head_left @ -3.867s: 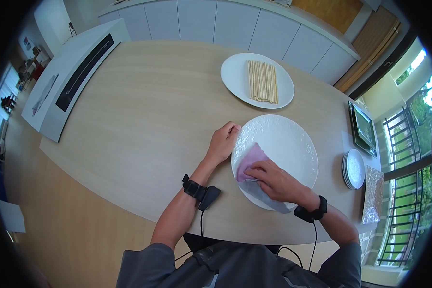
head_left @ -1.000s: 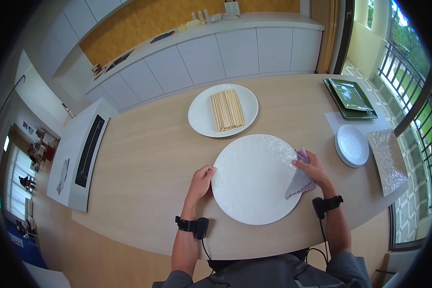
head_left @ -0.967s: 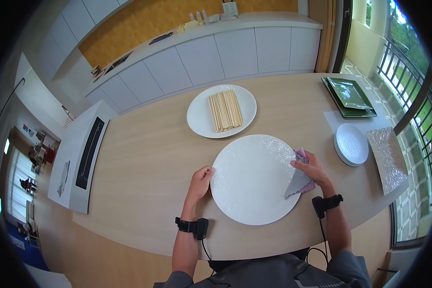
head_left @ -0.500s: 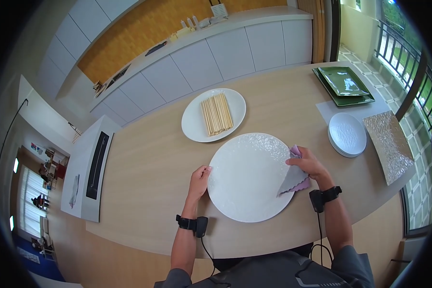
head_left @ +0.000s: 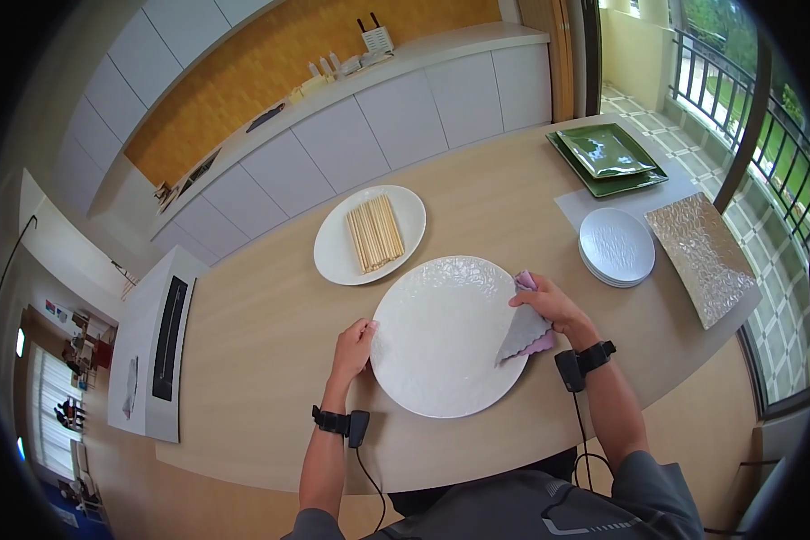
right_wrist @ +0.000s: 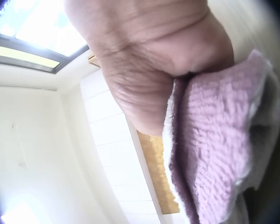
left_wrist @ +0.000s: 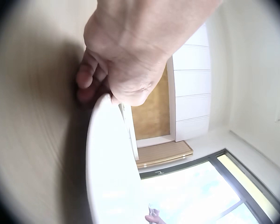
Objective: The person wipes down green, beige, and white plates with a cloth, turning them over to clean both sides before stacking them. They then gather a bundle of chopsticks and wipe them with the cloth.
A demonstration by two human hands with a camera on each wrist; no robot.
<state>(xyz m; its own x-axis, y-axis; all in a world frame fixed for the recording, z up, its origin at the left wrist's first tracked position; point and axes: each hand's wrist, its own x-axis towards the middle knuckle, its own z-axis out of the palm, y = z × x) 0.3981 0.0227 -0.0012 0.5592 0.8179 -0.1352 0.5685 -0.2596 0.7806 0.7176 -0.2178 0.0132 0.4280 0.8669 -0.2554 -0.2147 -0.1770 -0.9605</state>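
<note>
A large round white plate [head_left: 450, 337] with a textured rim lies between the two hands. At its left edge the left hand [head_left: 351, 349] grips the rim; in the left wrist view that hand [left_wrist: 126, 60] has its thumb over the plate edge [left_wrist: 109, 168] and its fingers curled beneath. On the opposite side, the right hand [head_left: 553, 306] pinches a pink and grey cloth [head_left: 526, 336] against the rim. The right wrist view has the cloth [right_wrist: 219, 140] hanging from the right hand [right_wrist: 154, 60], whose fingertips are hidden.
Beyond the large plate, an oval white plate [head_left: 331, 247] bears a bundle of pale sticks [head_left: 375, 234]. To the right are stacked small white plates [head_left: 616, 245], green square plates [head_left: 607, 151] and a silvery rectangular plate [head_left: 702, 256]. A white and black unit [head_left: 157, 342] borders the table's left.
Earlier the right hand pressed the cloth on the plate's lower left; now it holds the cloth at the right rim. The head view has swung, and the left hand stays at the left rim.
</note>
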